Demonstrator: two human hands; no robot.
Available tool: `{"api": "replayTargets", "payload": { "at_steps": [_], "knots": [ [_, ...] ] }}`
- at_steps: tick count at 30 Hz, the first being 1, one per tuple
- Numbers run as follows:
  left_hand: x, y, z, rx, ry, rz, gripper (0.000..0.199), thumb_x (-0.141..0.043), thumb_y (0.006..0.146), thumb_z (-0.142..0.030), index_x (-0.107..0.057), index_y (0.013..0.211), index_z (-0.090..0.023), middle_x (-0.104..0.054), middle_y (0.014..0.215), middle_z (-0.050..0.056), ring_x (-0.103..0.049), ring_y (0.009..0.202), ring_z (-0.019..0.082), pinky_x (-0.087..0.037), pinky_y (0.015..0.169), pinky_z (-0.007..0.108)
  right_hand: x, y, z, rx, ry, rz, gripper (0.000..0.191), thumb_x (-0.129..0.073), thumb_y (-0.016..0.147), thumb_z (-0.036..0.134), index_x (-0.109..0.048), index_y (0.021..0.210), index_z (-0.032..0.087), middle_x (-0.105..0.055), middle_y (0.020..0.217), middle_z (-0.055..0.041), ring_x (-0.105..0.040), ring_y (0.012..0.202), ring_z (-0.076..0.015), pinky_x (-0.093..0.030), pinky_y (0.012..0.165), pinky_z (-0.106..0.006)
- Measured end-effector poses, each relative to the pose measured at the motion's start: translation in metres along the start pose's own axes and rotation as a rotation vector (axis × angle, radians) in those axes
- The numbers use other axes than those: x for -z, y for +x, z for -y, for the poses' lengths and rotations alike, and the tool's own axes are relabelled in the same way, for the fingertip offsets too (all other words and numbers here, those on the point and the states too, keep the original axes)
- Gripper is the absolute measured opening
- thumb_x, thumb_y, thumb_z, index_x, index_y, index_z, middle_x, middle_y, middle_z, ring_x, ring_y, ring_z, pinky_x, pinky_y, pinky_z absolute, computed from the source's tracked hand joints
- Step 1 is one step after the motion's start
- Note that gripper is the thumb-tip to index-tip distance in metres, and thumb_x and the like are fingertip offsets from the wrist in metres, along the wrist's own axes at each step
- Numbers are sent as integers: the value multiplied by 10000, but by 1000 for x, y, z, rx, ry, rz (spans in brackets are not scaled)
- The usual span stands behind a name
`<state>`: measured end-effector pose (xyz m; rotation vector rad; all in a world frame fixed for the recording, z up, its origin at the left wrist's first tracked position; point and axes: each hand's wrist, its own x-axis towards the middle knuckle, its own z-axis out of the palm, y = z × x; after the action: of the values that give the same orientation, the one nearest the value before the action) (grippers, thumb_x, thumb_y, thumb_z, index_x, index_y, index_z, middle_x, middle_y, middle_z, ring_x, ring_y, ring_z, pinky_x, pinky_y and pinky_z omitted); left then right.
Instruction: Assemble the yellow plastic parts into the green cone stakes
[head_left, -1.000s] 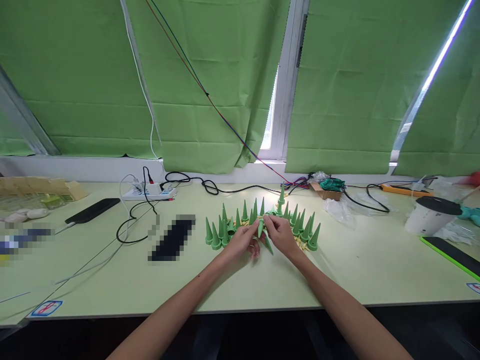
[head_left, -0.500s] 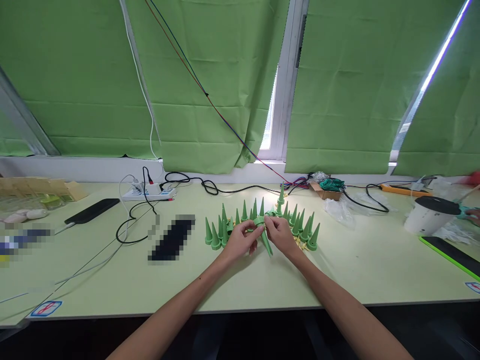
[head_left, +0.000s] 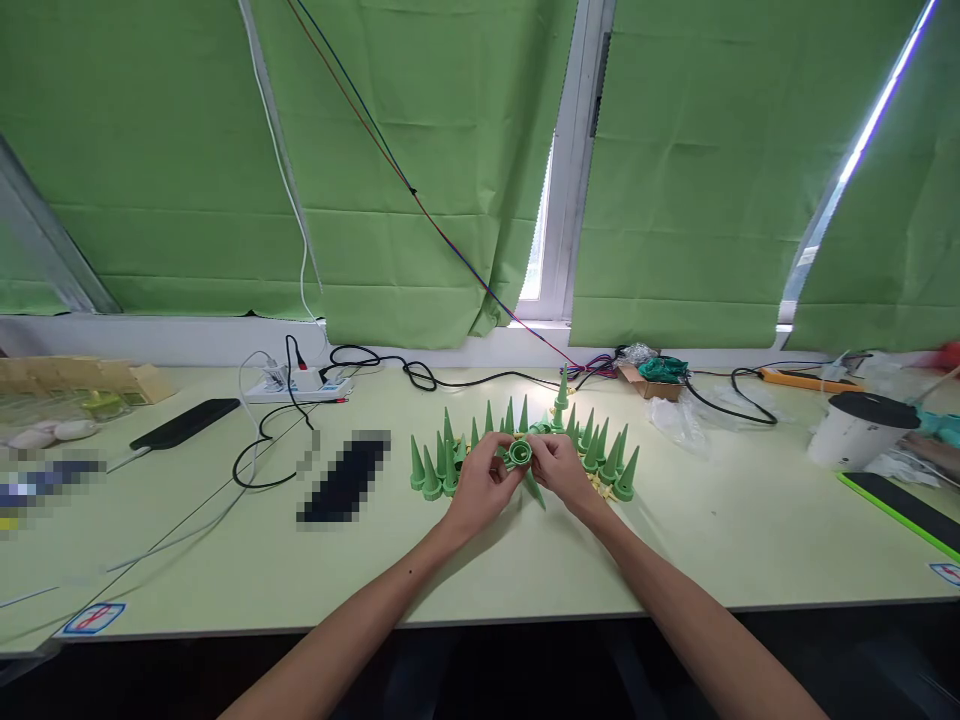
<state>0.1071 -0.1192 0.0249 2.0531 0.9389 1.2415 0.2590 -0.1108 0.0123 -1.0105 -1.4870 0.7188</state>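
My left hand (head_left: 484,475) is closed round a green plastic cone (head_left: 519,453), whose round hollow end faces me. Pinched fingers of my right hand (head_left: 561,468) meet the cone's right side; whether they also hold a small part is hidden. A narrow green tip (head_left: 535,490) shows below, between the hands. I cannot tell whether it belongs to the held cone. Behind and beside my hands stand several green cones, with one group on the left (head_left: 430,475) and another on the right (head_left: 625,475). A taller stacked cone (head_left: 562,395) rises at the back.
Small yellow pieces (head_left: 602,488) lie among the right cones. Phone-like dark slabs, a power strip (head_left: 300,388) and black cable (head_left: 420,375) are on the left and back. To the right are a plastic bag (head_left: 677,422), a small carton (head_left: 651,385) and a black-lidded white container (head_left: 862,432).
The cone's ring end has tipped toward me, so its hollow inside now shows. My left hand has turned slightly with it; my right hand has stayed nearly in place.
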Motion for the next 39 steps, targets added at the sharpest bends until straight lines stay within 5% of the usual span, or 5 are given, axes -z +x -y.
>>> {"api": "replayTargets", "payload": {
  "at_steps": [7, 16, 32, 39],
  "knots": [
    [1, 5, 5, 248, -293, 140, 247, -593, 836, -418, -489, 824, -194, -447, 453, -79, -397, 361, 76, -289, 397, 190, -1, -1, 5, -8, 175, -2, 494, -497, 902, 499, -340, 536, 207, -282, 438, 68, -271, 381, -70, -229, 380, -235],
    [0, 9, 9, 417, -710, 274, 395, -524, 870, -558, -500, 778, -175, -533, 473, -14, -495, 386, 112, -370, 362, 210, 1, -4, 11, 22, 229, 74, 473, -537, 886, 528, -387, 576, 203, -306, 446, 72, -286, 378, -67, -219, 373, -237],
    [5, 6, 2, 246, -464, 259, 361, -503, 892, -526, -448, 763, -194, -511, 475, -52, -453, 367, 89, -346, 401, 209, 4, -3, 0, 68, -15, 86, 450, -445, 940, 494, -375, 604, 203, -293, 497, 57, -309, 459, -92, -240, 453, -254],
    [4, 2, -2, 149, -262, 132, 315, -517, 880, -496, -489, 788, -196, -463, 523, -51, -451, 412, 95, -315, 417, 218, 5, -3, 5, 111, -142, 53, 477, -430, 942, 479, -358, 558, 206, -333, 468, 45, -328, 473, -107, -258, 482, -262]
  ]
}}
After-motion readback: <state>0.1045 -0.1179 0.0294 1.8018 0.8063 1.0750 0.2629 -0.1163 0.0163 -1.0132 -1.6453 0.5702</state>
